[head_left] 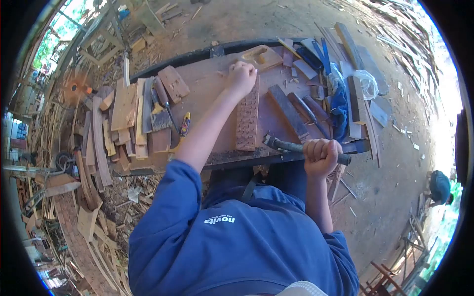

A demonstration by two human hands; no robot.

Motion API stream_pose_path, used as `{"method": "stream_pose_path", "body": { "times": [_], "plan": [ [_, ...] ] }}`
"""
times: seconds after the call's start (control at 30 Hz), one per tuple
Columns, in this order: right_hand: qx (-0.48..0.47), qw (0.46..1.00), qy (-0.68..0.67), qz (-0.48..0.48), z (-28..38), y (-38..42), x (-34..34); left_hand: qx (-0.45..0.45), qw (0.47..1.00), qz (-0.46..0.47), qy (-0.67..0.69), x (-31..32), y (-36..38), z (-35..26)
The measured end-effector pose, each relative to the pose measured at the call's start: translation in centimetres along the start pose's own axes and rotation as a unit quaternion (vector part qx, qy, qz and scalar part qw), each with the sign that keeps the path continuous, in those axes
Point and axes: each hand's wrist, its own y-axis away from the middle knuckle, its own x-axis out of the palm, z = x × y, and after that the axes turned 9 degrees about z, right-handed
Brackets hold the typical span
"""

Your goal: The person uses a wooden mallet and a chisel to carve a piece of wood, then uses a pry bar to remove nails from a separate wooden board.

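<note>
A long wooden board (246, 123) with rows of carved notches lies on the workbench in front of me. My left hand (242, 78) is closed in a fist over its far end; whatever the fingers hold, if anything, is hidden. Near the bench's front edge, my right hand (320, 154) is wrapped around the handle of a hammer-like tool (289, 146). The tool's dark metal end points left, close to the near end of the board but apart from it. Just beyond my left hand sits a wooden block with a scooped hollow (262, 57).
Left on the workbench (207, 89) are wood offcuts (124, 106), a paintbrush (160, 118) and a yellow-handled tool (185, 124). Right of the board lie a dark bar (288, 112), wooden-handled tools (307, 109), a blue cloth (338, 111) and planks. Another person (439, 187) is far right.
</note>
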Motion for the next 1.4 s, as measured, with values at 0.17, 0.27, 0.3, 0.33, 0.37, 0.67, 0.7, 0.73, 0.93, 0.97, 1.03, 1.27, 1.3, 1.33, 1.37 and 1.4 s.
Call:
{"method": "stream_pose_path", "body": {
  "times": [0.17, 0.27, 0.3, 0.33, 0.37, 0.67, 0.7, 0.73, 0.93, 0.97, 1.03, 1.27, 1.3, 1.33, 1.37, 1.4],
  "plan": [
    [-0.032, 0.998, 0.033, 0.047, 0.0, 0.9, 0.2, -0.065, 0.991, 0.043, -0.106, 1.1, -6.0, 0.6],
    [-0.033, 0.998, 0.033, 0.045, 0.3, 1.5, 0.1, -0.097, 0.988, 0.059, -0.108, 0.3, -5.3, -0.6],
    [-0.032, 0.998, 0.034, 0.044, 0.4, 1.5, 0.0, -0.098, 0.988, 0.061, -0.107, 0.5, -4.5, -0.3],
    [-0.029, 0.998, 0.026, 0.039, 0.4, 1.4, -0.1, -0.090, 0.989, 0.047, -0.108, 0.9, -3.5, 0.2],
    [-0.024, 0.999, 0.018, 0.034, 0.3, 1.4, -0.1, -0.084, 0.990, 0.034, -0.109, 1.4, -2.1, 0.7],
    [0.060, 0.995, 0.061, 0.049, -1.4, -0.1, 2.8, -0.040, 0.993, 0.080, 0.073, 1.6, 11.7, -1.1],
    [0.074, 0.991, 0.101, 0.048, -1.6, -0.2, 3.4, -0.018, 0.994, 0.058, 0.088, 2.0, 11.7, -0.7],
    [0.082, 0.990, 0.101, 0.050, -1.9, -0.2, 3.7, -0.027, 0.994, 0.058, 0.090, 2.0, 11.8, -0.9],
    [0.115, 0.948, 0.274, 0.116, -2.9, 0.0, 4.5, -0.036, 0.988, 0.022, 0.151, 2.2, 11.8, -1.3],
    [0.111, 0.922, 0.351, 0.123, -3.1, -0.2, 4.7, -0.039, 0.987, 0.019, 0.153, 2.2, 11.8, -1.3],
    [0.108, 0.888, 0.426, 0.131, -3.0, -0.6, 5.6, -0.043, 0.986, 0.015, 0.158, 2.4, 11.7, -1.1],
    [0.076, 0.850, 0.445, 0.272, -3.5, -1.8, 8.9, -0.053, 0.984, -0.053, 0.161, 4.1, 11.8, -0.9],
    [0.093, 0.846, 0.431, 0.299, -3.5, -1.9, 9.4, -0.054, 0.984, -0.064, 0.156, 4.2, 11.8, -0.9],
    [0.104, 0.836, 0.439, 0.311, -3.6, -2.0, 9.8, -0.055, 0.984, -0.066, 0.158, 4.4, 11.9, -1.0],
    [0.104, 0.835, 0.440, 0.314, -4.0, -2.2, 9.9, -0.059, 0.984, -0.079, 0.152, 4.6, 12.0, -1.1],
    [0.075, 0.835, 0.434, 0.331, -4.4, -2.4, 10.0, -0.063, 0.983, -0.092, 0.145, 4.7, 12.1, -1.1]
  ]
}}
